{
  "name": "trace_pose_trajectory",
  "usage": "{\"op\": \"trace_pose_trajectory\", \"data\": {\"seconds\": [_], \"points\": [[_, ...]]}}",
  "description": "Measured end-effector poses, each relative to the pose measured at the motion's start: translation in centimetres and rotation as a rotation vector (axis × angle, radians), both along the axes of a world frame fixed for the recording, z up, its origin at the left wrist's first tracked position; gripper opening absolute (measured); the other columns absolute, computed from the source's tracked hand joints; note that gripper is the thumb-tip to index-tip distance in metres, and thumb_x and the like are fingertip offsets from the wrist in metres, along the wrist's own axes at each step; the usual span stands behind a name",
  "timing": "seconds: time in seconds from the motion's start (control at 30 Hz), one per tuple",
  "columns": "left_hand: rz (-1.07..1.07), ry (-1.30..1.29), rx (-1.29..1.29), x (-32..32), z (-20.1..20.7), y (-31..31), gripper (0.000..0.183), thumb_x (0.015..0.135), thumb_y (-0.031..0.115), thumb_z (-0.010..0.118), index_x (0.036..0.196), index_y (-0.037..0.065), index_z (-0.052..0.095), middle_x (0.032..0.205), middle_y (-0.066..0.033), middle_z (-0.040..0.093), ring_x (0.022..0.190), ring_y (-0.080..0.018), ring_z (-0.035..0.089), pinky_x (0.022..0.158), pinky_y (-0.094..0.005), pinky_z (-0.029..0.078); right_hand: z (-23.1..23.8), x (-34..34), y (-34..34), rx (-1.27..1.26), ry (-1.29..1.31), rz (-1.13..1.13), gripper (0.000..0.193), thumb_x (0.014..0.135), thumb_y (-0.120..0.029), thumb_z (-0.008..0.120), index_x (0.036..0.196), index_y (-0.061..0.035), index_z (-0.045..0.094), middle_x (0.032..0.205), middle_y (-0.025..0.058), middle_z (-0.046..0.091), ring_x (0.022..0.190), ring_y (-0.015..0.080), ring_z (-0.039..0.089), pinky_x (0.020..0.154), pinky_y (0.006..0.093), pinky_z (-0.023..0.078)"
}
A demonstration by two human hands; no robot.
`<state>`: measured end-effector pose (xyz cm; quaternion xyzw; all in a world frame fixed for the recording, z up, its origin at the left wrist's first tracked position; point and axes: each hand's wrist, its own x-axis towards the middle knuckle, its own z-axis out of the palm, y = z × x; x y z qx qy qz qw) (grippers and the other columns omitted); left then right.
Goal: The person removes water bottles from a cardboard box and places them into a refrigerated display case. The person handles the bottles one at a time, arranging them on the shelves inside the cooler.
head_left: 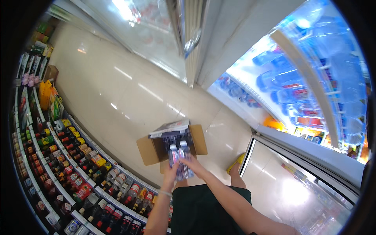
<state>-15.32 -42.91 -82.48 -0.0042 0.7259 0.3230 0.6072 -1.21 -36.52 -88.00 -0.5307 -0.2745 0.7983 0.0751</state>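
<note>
Brown box (199,140) standing open, we are grasping white-capped bottles (174,155) at its near side with left hand (169,174) and right hand (194,165), apparently mid-transfer; the next move is likely requiring steadiness.

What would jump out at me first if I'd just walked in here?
Probably the brightly lit cooler at upper right, glowing blue around its clear bottles. Next, at lower centre, the left hand and right hand hold two white-capped bottles at an open cardboard box. Curving down the left, shelves are packed with dark bottles.
</note>
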Motion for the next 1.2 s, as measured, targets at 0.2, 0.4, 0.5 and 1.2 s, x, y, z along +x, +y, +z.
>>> {"op": "trace_pose_trajectory", "data": {"seconds": [0.2,0.4,0.5,1.2], "points": [[-0.055,-0.099,-0.011,9.2,10.4,-7.2,0.045,0.099,0.040,0.062,0.122,0.001,0.062,0.100,-0.0063,0.070,0.087,-0.0137,0.066,0.078,-0.0292,0.053,15.3,9.9,-4.8,-0.095,-0.068,0.061,0.054,0.103,-0.043,0.053,0.137,-0.0006,0.052,0.125,0.0065,0.063,0.109,0.0146,0.059,0.095,0.0316,0.048],[-0.207,-0.212,0.316,15.4,20.9,-1.3,0.044,0.097,0.032,0.066,0.126,0.000,0.058,0.107,-0.0077,0.069,0.094,-0.0143,0.064,0.082,-0.0276,0.052,22.0,19.1,-3.0,0.172,-0.098,-0.151,0.061,0.101,-0.043,0.055,0.141,0.0022,0.044,0.128,0.0133,0.061,0.110,0.0191,0.061,0.091,0.0301,0.050],[-0.381,-0.167,0.605,15.7,28.2,6.4,0.048,0.094,0.030,0.070,0.128,-0.001,0.055,0.108,-0.0094,0.068,0.096,-0.0143,0.064,0.083,-0.0279,0.052,38.6,19.8,4.2,0.327,-0.036,-0.334,0.057,0.100,-0.033,0.059,0.144,-0.0006,0.041,0.128,0.0107,0.060,0.112,0.0178,0.060,0.095,0.0311,0.049],[-0.509,0.548,1.963,30.9,81.2,34.7,0.055,0.068,0.017,0.090,0.114,0.003,0.065,0.105,-0.0121,0.070,0.094,-0.0229,0.068,0.081,-0.0351,0.053,82.5,29.8,12.2,1.956,-0.193,-1.038,0.067,0.075,0.003,0.083,0.134,-0.0064,0.052,0.132,0.0090,0.055,0.120,0.0205,0.057,0.102,0.0325,0.049]]}}
